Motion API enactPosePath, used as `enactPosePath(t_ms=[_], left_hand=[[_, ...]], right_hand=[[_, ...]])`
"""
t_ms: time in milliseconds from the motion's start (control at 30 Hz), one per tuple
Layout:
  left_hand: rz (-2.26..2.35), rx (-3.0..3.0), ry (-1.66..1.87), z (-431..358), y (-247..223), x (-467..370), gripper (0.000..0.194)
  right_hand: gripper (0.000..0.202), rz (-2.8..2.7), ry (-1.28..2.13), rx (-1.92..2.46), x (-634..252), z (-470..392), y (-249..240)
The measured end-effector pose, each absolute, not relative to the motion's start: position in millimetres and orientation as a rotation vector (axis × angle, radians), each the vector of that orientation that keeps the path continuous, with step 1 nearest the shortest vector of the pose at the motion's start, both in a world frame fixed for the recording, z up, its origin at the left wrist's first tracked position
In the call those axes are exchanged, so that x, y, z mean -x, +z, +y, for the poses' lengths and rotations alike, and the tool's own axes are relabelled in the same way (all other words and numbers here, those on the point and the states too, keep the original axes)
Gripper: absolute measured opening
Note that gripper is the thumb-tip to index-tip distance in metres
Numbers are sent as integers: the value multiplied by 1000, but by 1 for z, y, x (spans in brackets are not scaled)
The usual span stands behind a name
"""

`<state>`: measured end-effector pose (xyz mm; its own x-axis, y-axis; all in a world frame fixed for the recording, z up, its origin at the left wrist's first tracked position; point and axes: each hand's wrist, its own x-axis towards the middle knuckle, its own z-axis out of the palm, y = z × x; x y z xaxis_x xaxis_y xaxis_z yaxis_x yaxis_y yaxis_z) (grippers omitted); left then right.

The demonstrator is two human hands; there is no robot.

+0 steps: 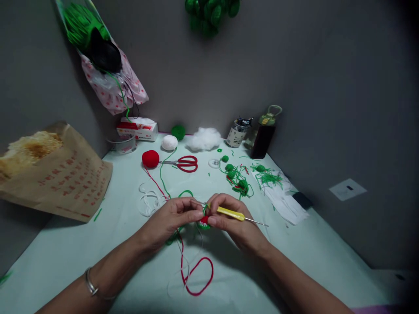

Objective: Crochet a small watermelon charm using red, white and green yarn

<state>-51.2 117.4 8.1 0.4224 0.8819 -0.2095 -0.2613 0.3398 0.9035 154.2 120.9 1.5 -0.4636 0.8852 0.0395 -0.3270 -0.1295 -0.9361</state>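
Observation:
Between my hands is a small crochet piece (203, 222) in red, white and green yarn. My left hand (178, 214) pinches its left side between thumb and fingertips. My right hand (233, 224) is closed around a crochet hook (231, 213) with a yellow handle; its thin metal ends stick out on both sides, and the left end meets the work. The right thumb also touches the piece. Loose red yarn (212, 271) trails below onto the table, with thin white strands beside it. Fingers hide part of the stitches.
Red-handled scissors (187, 164), a red yarn ball (150, 159), a white ball (169, 142) and stuffing (204, 138) lie behind my hands. Small green crochet pieces (241, 186) sit to the right, near a bottle (262, 137). A paper bag with bread (75, 179) is at left.

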Motion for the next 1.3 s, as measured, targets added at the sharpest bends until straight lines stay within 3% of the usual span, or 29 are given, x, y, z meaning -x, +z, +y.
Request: enactPosePath(t_ms=[367, 700, 1300], left_hand=[[782, -839, 884, 120, 10, 54, 26], [846, -923, 870, 116, 10, 49, 15], [746, -786, 819, 114, 3, 47, 20]], right_hand=[[23, -1172, 1776, 685, -153, 122, 6], [19, -1374, 1579, 789, -157, 121, 3], [24, -1426, 1544, 865, -157, 124, 11]])
